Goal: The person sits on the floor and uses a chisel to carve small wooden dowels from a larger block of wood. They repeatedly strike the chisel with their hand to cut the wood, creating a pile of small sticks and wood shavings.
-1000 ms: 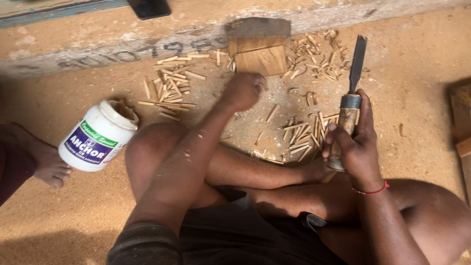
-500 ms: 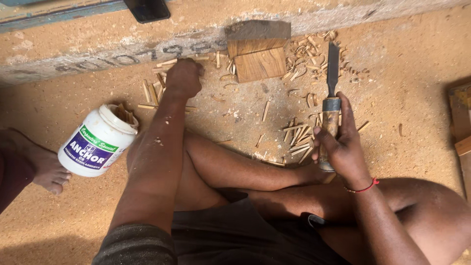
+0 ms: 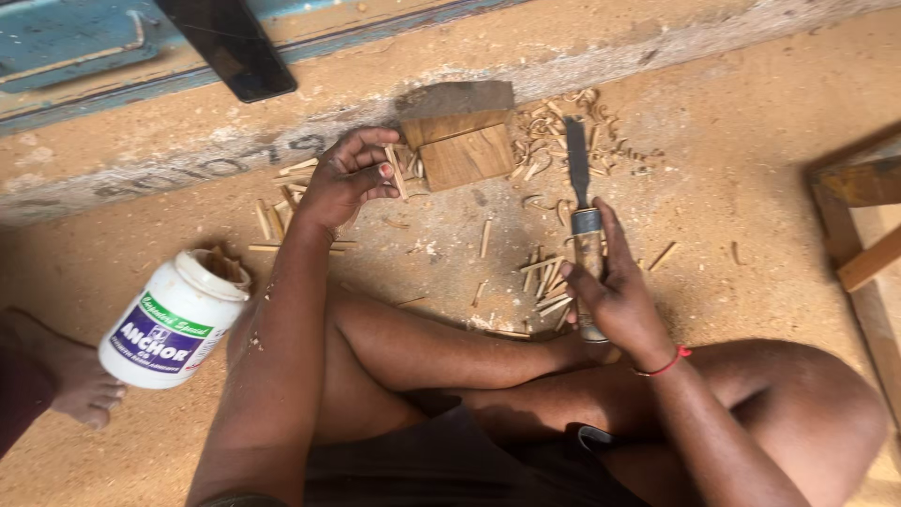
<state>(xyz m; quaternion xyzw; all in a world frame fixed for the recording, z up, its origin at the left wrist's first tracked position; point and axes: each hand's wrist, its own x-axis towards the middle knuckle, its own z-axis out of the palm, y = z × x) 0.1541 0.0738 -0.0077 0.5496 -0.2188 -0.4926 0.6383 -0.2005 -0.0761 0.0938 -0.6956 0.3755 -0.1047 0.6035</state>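
Centrally, I see a thin wooden peg point(image 3: 395, 173) pinched between thumb and fingertips of the left hand point(image 3: 347, 178), held nearly upright just left of the small wooden block point(image 3: 466, 155) that lies on the sandy floor point(image 3: 751, 94) against the low concrete step point(image 3: 141, 169). The left hand is closed on that peg; its arm reaches forward over the crossed legs. The right hand point(image 3: 615, 296) is wrapped tight around the wooden handle of a chisel point(image 3: 582, 207) — blade pointing away from the body, its tip near the block's right side but apart from it. A red thread bracelet point(image 3: 664, 363) circles the right wrist. Around both hands lie scattered wooden pegs point(image 3: 549, 282) and curled shavings point(image 3: 563, 113), thickest beside the block and between the chisel and the knee. Farther left stands a tilted white plastic jar point(image 3: 174, 319), lid off, with more sticks showing in its mouth. Beyond it — at the frame's left edge — rests another person's bare foot point(image 3: 75, 380). Wooden frame parts point(image 3: 863, 225) occupy the right edge.
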